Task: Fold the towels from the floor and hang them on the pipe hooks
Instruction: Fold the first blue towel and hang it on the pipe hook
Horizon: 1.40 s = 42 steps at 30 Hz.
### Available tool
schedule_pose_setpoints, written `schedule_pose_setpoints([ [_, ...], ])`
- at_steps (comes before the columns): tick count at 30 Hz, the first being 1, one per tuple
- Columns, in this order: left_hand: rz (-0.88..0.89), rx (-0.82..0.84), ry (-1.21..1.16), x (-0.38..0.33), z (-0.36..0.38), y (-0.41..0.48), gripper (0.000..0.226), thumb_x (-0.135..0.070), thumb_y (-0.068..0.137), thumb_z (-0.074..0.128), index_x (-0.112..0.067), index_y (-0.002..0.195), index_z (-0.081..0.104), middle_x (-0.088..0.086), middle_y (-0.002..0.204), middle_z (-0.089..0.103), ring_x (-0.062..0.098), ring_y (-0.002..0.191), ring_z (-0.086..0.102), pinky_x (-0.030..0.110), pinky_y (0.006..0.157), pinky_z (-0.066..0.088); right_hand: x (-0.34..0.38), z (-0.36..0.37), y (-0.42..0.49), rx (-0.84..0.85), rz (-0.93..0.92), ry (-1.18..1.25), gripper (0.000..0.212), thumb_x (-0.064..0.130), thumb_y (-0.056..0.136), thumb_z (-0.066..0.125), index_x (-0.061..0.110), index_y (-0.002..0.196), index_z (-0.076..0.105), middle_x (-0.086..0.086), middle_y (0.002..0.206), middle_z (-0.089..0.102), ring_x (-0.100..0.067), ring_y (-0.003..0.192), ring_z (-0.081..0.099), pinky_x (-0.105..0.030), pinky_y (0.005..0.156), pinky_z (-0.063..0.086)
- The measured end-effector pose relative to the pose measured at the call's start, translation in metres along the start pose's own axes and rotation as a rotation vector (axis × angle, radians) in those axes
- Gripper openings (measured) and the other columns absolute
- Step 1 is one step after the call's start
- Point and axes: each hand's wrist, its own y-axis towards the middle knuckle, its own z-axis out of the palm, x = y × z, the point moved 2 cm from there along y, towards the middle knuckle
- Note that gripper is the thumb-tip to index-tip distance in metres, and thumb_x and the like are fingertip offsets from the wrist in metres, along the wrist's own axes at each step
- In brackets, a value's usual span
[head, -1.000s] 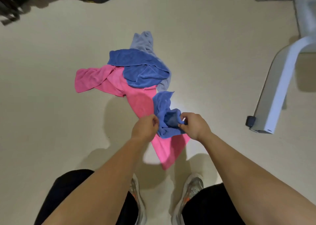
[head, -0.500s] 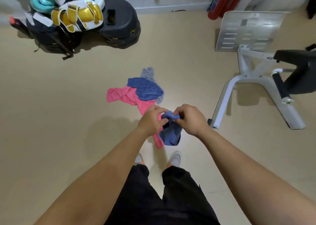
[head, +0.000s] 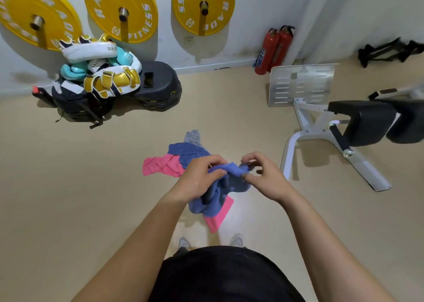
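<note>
Pile (head: 160, 166) of pink, blue and grey towels on the floor, centre frame. Blue towel (head: 229, 182) bunched in mid-air in front of it, tail hanging. Left hand (head: 198, 179) grips one end, thumb on top; right hand (head: 263, 177) pinches the other. Risk: the pinch may slip on bunched cloth, dropping the towel or skewing the fold. Legible: plates (head: 121, 10), upper left, "RADE FITNESS"; pad (head: 91, 50), "GING", rest hidden.

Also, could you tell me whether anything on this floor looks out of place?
Yes: a pink towel, blue towel and grey towel lie crumpled together on the floor; left hand and right hand hold a second blue towel, bunched.
</note>
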Motion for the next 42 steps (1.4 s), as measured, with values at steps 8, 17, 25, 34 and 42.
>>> schedule_pose_setpoints([
  [8,-0.023,-0.074,0.021,-0.017,-0.023,0.011,0.015,-0.015,0.087,0.07,-0.029,0.084,0.076,-0.016,0.077,0.07,0.002,0.076,0.064,0.016,0.07,0.047,0.051,0.002,0.024,0.172,-0.086,0.052,0.031,0.006,0.091,0.057,0.023,0.115,0.066,-0.004,0.084,0.07,-0.022,0.087,0.064,-0.034,0.085,0.051],
  [17,-0.09,-0.244,0.004,-0.014,-0.041,0.008,0.015,-0.008,0.077,0.079,-0.018,0.076,0.068,-0.008,0.06,0.064,0.001,0.05,0.056,0.013,0.051,0.043,0.063,0.008,0.035,0.189,-0.197,-0.138,0.012,0.023,0.09,0.069,0.026,0.079,0.063,0.011,0.079,0.054,-0.009,0.07,0.051,-0.025,0.068,0.043],
  [25,-0.061,-0.273,-0.046,0.007,-0.03,0.004,0.005,-0.015,0.09,0.069,-0.019,0.087,0.071,-0.017,0.064,0.058,0.0,0.059,0.048,0.013,0.061,0.039,0.09,-0.019,0.031,0.003,-0.358,-0.16,0.012,0.02,0.093,0.055,0.027,0.082,0.056,0.006,0.075,0.06,-0.017,0.073,0.057,-0.035,0.071,0.046],
  [34,-0.142,-0.367,-0.06,0.026,-0.045,-0.021,0.012,-0.006,0.09,0.069,-0.018,0.091,0.072,-0.029,0.066,0.064,-0.007,0.063,0.057,0.007,0.067,0.043,0.063,-0.067,0.018,-0.239,-0.131,-0.19,0.018,0.017,0.091,0.061,0.024,0.074,0.061,0.002,0.063,0.057,-0.015,0.062,0.051,-0.027,0.057,0.04],
  [42,-0.062,-0.264,0.005,-0.011,-0.03,-0.018,0.017,-0.011,0.086,0.072,-0.028,0.086,0.074,-0.02,0.075,0.07,-0.008,0.073,0.061,0.008,0.07,0.045,0.057,0.0,0.011,0.01,-0.15,-0.328,0.038,0.026,0.089,0.067,0.03,0.126,0.063,0.011,0.063,0.05,-0.01,0.063,0.05,-0.023,0.059,0.035],
])
